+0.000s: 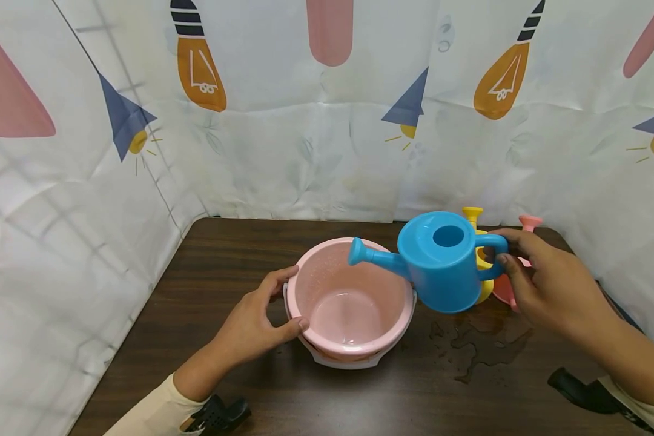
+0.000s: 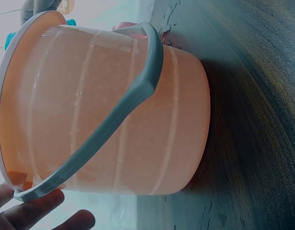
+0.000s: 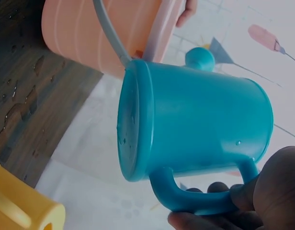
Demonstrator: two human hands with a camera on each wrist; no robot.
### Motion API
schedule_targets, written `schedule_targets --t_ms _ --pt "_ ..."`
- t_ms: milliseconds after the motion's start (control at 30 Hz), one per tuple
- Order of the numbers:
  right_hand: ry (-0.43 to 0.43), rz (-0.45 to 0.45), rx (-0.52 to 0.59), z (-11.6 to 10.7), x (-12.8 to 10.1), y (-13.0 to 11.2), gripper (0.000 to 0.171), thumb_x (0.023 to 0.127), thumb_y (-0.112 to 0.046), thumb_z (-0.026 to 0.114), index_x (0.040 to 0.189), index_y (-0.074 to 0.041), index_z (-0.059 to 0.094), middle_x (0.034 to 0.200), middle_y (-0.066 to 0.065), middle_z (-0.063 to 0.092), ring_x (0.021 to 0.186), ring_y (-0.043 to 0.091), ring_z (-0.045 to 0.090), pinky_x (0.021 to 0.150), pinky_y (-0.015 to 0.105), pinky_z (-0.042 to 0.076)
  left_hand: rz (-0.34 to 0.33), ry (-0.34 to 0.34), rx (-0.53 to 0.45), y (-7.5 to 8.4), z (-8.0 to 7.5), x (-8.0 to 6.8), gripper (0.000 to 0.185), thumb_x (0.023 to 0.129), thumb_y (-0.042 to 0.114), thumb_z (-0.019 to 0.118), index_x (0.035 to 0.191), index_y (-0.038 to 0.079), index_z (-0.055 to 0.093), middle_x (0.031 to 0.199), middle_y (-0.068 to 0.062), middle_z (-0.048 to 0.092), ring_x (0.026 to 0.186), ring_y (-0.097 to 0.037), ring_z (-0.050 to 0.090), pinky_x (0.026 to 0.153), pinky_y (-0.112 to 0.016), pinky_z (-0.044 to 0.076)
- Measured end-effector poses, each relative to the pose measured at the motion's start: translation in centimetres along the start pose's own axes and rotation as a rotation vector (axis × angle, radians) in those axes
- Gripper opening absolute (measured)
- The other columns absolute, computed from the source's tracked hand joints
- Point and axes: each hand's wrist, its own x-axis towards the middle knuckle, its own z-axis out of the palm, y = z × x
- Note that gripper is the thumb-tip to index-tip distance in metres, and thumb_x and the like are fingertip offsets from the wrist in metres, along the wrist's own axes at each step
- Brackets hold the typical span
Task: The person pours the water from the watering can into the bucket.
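My right hand [image 1: 561, 287] grips the handle of a blue watering can [image 1: 447, 272], raised above the table. Its spout reaches left over the rim of a pink bucket [image 1: 354, 351]. In the right wrist view, the can [image 3: 200, 115] shows its base and side, with fingers curled round the handle. At the bucket's left side, my left hand [image 1: 251, 324] holds the rim, thumb and forefinger spread along it. Small drops dot the bucket's inner wall. The left wrist view shows the bucket [image 2: 109, 110] upright, its grey handle [image 2: 114, 117] hanging down the side.
Behind the blue can stand a yellow watering can [image 1: 485, 287] and a pink watering can [image 1: 504, 290], both partly hidden. Spilled water [image 1: 490, 348] lies on the dark wooden table [image 1: 223, 254] right of the bucket. A printed white cloth [image 1: 283, 157] hangs along the back and sides.
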Motion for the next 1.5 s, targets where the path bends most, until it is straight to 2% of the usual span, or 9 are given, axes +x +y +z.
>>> schedule_targets --t_ms 100,200,233,367,433,467,600,1067,1500 --pt "-0.006 -0.025 0.009 0.0 0.3 0.1 0.046 0.091 0.009 0.069 0.134 0.0 0.056 0.108 0.019 0.073 0.091 0.043 0.072 0.063 0.045 0.056 -0.001 -0.002 -0.005 0.0 0.0 0.0 0.081 0.085 0.042 0.081 0.153 0.026 0.04 0.134 -0.001 0.064 0.118 -0.021 0.064 0.097 -0.052 0.05" --pt "-0.013 -0.056 0.031 -0.1 0.5 0.2 0.046 0.09 0.011 0.069 0.133 0.001 0.057 0.108 0.016 0.073 0.093 0.042 0.072 0.073 0.056 0.057 0.0 -0.004 -0.01 0.0 0.1 0.0 0.081 0.085 0.042 0.081 0.153 0.026 0.04 0.134 -0.001 0.064 0.117 -0.021 0.064 0.096 -0.053 0.05" --pt "-0.015 -0.064 0.038 -0.1 0.6 0.3 0.045 0.09 0.011 0.07 0.132 0.001 0.057 0.108 0.015 0.073 0.092 0.041 0.072 0.075 0.054 0.057 0.0 -0.005 -0.011 0.0 0.1 0.0 0.081 0.085 0.042 0.081 0.153 0.026 0.04 0.134 -0.001 0.064 0.117 -0.021 0.064 0.096 -0.053 0.05" --pt "-0.008 -0.1 0.047 -0.1 1.2 0.5 0.042 0.09 0.011 0.069 0.13 -0.001 0.061 0.107 0.011 0.072 0.087 0.034 0.074 0.08 0.02 0.055 0.001 -0.007 -0.016 -0.1 0.1 0.0 0.081 0.085 0.041 0.08 0.153 0.026 0.04 0.131 -0.001 0.065 0.115 -0.021 0.064 0.096 -0.054 0.05" --pt "-0.01 -0.115 0.051 -0.2 1.5 0.5 0.041 0.09 0.011 0.069 0.129 0.0 0.061 0.106 0.011 0.072 0.085 0.033 0.074 0.079 0.018 0.054 0.001 -0.006 -0.019 -0.1 0.1 0.0 0.081 0.085 0.041 0.08 0.153 0.026 0.04 0.13 -0.001 0.065 0.115 -0.021 0.064 0.096 -0.053 0.05" --pt "-0.013 -0.121 0.052 -0.3 1.7 0.6 0.041 0.09 0.011 0.069 0.129 0.001 0.061 0.106 0.012 0.072 0.085 0.033 0.074 0.079 0.021 0.056 -0.001 -0.005 -0.019 0.0 0.1 0.0 0.081 0.085 0.041 0.08 0.153 0.026 0.04 0.13 -0.001 0.065 0.115 -0.022 0.064 0.096 -0.053 0.05" --pt "-0.04 -0.126 0.059 -0.4 2.3 0.4 0.042 0.091 0.011 0.068 0.131 0.006 0.06 0.104 0.014 0.073 0.086 0.036 0.074 0.071 0.052 0.057 -0.009 -0.003 -0.019 0.0 0.1 0.0 0.081 0.085 0.041 0.081 0.153 0.027 0.04 0.132 -0.001 0.064 0.115 -0.023 0.064 0.096 -0.053 0.05" --pt "-0.066 -0.114 0.014 -0.8 3.0 0.0 0.044 0.087 0.012 0.072 0.13 0.008 0.061 0.102 0.017 0.073 0.08 0.034 0.072 0.064 0.053 0.058 -0.011 -0.002 -0.023 0.0 0.1 0.0 0.08 0.086 0.041 0.08 0.154 0.028 0.039 0.126 0.001 0.067 0.111 -0.021 0.064 0.093 -0.055 0.05" --pt "-0.099 -0.13 -0.009 -1.2 3.5 -0.7 0.045 0.087 0.009 0.073 0.131 0.007 0.061 0.101 0.013 0.074 0.087 0.035 0.073 0.069 0.056 0.058 -0.019 0.005 -0.017 0.0 0.2 -0.1 0.08 0.085 0.037 0.081 0.154 0.028 0.039 0.125 0.001 0.067 0.111 -0.02 0.065 0.093 -0.054 0.051"
